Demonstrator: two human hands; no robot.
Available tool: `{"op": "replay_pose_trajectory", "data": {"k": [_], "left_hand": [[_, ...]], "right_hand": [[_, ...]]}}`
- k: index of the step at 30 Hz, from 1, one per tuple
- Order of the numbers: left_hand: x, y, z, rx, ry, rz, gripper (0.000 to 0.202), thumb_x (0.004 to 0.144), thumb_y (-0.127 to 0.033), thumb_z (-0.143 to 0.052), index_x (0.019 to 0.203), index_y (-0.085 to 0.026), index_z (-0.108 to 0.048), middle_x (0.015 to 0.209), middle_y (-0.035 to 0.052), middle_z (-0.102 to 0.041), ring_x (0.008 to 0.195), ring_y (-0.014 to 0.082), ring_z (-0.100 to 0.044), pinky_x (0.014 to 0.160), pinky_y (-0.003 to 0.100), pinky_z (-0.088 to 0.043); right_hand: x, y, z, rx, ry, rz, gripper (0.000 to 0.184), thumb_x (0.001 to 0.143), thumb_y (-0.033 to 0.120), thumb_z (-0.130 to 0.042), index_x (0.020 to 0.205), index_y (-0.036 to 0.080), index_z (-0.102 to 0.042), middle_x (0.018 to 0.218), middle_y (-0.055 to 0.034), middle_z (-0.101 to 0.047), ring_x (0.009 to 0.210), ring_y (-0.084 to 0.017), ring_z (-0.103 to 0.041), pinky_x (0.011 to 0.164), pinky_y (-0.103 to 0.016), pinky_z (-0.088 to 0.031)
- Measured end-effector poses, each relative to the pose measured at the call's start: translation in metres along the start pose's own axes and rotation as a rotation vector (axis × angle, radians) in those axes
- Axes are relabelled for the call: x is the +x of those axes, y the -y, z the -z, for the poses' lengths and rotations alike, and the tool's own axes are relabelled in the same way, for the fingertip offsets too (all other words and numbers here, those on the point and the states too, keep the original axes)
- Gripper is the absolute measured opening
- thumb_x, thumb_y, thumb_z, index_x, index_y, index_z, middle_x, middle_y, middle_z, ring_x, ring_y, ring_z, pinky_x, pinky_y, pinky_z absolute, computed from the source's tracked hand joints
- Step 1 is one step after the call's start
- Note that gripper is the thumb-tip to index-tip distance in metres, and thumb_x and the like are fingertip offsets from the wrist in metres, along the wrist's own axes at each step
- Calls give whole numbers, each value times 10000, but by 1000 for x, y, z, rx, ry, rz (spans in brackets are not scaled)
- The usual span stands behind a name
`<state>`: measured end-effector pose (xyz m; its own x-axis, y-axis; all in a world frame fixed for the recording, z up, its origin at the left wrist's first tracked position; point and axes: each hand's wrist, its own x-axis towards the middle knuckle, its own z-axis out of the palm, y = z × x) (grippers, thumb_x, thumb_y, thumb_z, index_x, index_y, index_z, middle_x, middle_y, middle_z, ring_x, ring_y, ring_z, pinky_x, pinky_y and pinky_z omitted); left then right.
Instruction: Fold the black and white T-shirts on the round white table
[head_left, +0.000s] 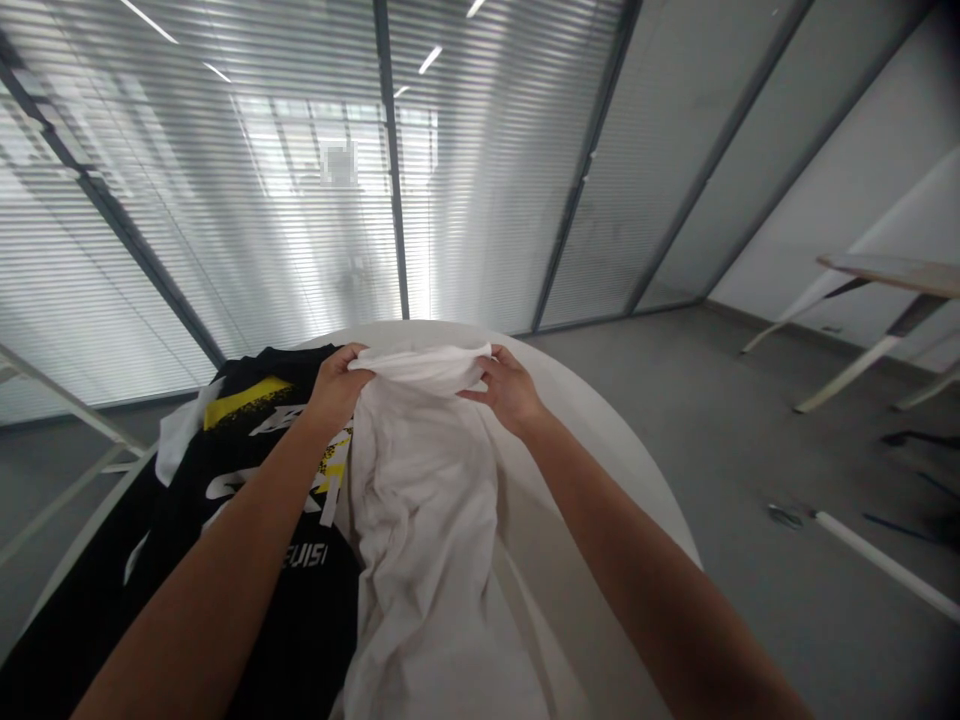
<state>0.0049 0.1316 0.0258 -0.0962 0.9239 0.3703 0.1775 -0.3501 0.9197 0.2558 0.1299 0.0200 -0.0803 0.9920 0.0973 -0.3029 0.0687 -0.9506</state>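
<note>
Fig.: white garment [420, 520] on the round table [585, 420], its top edge gathered and held up, closed in the left hand [339, 385] and right hand [510, 390], which stay slightly apart. Black T-shirt [300, 590] lies just left of it.

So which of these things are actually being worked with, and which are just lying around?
In use: the white garment, gathered at its top edge by the left hand and the right hand.

Lying about: the black-and-yellow printed shirt beside it on the round white table; farther off, a wooden-topped table and a white rod on the floor.
</note>
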Motion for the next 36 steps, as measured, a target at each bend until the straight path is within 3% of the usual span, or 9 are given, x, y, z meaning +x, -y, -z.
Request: {"op": "replay_pose_trajectory", "data": {"k": [8,14,18,22,27,36], "left_hand": [[3,5,3,-98,87,-68,128,628,-174,-640,747,-186,-596,664,-51,-543,616,100,-484,586,210,-374],[3,-4,-1,-63,29,-85,147,637,-243,-670,733,-188,-574,662,-50,-535,626,107,-497,606,218,-391],[7,-1,-1,-147,6,-51,224,625,-298,-714,753,-193,-563,666,-49,-557,608,104,-509,607,226,-420],[11,5,0,-159,-24,-39,272,625,-325,-741,802,-190,-585,742,-27,-611,696,122,-575,675,248,-481],[12,12,0,-185,-54,-3,310,656,-387,-737,840,-187,-589,833,-18,-633,770,122,-605,742,271,-530],[12,5,-1,-139,-34,3,335,661,-416,-748,864,-182,-622,851,-9,-646,794,130,-617,733,277,-560]], "right_hand": [[-2,-9,-4,-31,25,43,375,799,511,-582,1031,313,-364,1092,32,-530,921,-148,-569,655,-368,-621],[2,-18,-5,-43,12,215,366,848,509,-527,1087,321,-323,1183,2,-501,1060,-156,-531,778,-350,-582],[16,-14,-2,-106,-45,287,311,857,451,-478,1071,329,-287,1046,22,-525,949,-126,-567,805,-303,-533],[27,-9,-4,-245,-151,364,279,849,485,-407,1051,339,-282,916,39,-521,837,-125,-564,747,-260,-495],[35,-20,-2,-391,-210,374,261,864,488,-369,1040,313,-289,805,31,-462,745,-138,-527,678,-228,-454],[34,-22,2,-374,-170,390,437,855,674,-436,1033,297,-305,894,8,-441,614,-121,-468,510,-234,-438]]}}
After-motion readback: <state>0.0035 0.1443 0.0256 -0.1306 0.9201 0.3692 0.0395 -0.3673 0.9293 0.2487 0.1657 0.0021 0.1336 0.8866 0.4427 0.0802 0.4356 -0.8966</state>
